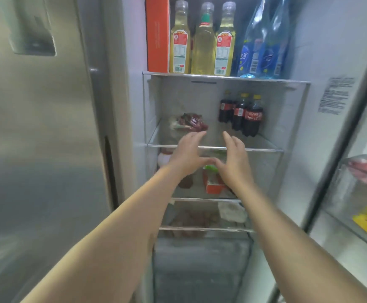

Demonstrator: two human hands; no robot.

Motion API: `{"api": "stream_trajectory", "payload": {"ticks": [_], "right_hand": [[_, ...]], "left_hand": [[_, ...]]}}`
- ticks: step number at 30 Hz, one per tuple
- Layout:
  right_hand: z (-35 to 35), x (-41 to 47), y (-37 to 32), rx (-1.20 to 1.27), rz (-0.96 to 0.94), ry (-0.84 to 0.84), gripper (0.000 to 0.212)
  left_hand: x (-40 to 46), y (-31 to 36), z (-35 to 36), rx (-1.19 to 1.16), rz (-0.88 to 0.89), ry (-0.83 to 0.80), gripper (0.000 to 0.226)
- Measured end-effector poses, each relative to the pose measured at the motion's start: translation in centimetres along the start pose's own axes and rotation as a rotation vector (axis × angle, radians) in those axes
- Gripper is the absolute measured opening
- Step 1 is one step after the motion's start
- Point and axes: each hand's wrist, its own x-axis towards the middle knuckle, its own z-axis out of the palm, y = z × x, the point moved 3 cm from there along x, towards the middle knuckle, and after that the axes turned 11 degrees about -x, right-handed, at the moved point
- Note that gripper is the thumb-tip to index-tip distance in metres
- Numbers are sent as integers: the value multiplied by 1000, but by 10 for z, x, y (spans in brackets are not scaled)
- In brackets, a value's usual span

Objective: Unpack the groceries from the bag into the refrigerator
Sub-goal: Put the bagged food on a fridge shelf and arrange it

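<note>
Both bare forearms reach from the bottom edge into the open refrigerator (296,132). The left hand (187,156) and the right hand (232,160) are side by side in front of the middle glass shelf (263,149), thumbs nearly meeting, fingers straight and spread; each grip is wide open and holds nothing. Whether the fingertips touch the shelf cannot be told.

Below the hands, the lower shelves hold an orange-red box (214,186) and blurred packages, partly hidden by the wrists. Just past the left fingertips on the middle shelf lies a clear bag of dark red food (191,122); its contents are hard to make out. To its right stand cola bottles (247,115), the rear ones hidden behind the front ones.

On the top shelf stand an orange carton (158,36), cut off above, three bottles of pale yellow liquid (203,44) and blue bottles (263,47). The grocery bag is out of view.
</note>
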Motion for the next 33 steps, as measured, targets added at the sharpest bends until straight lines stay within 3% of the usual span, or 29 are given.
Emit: {"api": "stream_trajectory", "payload": {"ticks": [7,15,24,28,33], "right_hand": [[-29,-149,7,7,38,-29,77],[-40,-258,-34,-42,92,-20,83],[-5,-348,-143,-155,306,100,80],[10,-396,-204,-184,422,43,80],[42,-435,-285,-186,415,-15,82]], "left_hand": [[-127,38,2,3,100,-199,82],[-208,18,-6,-25,155,-375,76],[-287,-43,-47,-209,320,-540,78],[-338,-78,-81,-266,303,-631,76],[-394,-128,-150,-289,270,-654,73]]}}
